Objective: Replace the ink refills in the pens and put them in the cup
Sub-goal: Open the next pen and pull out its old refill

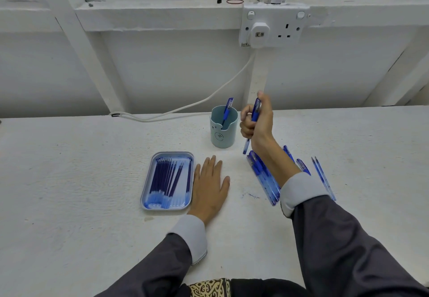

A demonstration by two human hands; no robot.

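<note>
**Pen held upright beside the cup, one already inside**

Nearest, two dark sleeves with pale grey cuffs come in over the white table (69,180). Left hand (210,186) lies flat on the tabletop, palm down, fingers spread and loose, holding nothing. Just at its 9 o'clock, touching or nearly so: a pale blue tray (146,180) with dark blue ink refills (166,180) lying side by side lengthwise.

At 3 o'clock from the left hand, a bunch of blue pens (264,180) lies on the table, partly under the right forearm; a few more (322,178) lie farther right.

Beyond, right hand (256,122) is raised, fingers curled tight round a blue pen (255,113), held near upright, its lower end just above the loose bunch.

At its 9 o'clock, close beside: teal cup (224,131), one blue pen (227,109) leaning inside.

Behind, a wall socket (274,26) with a white cable (185,107) trailing onto the table.
</note>
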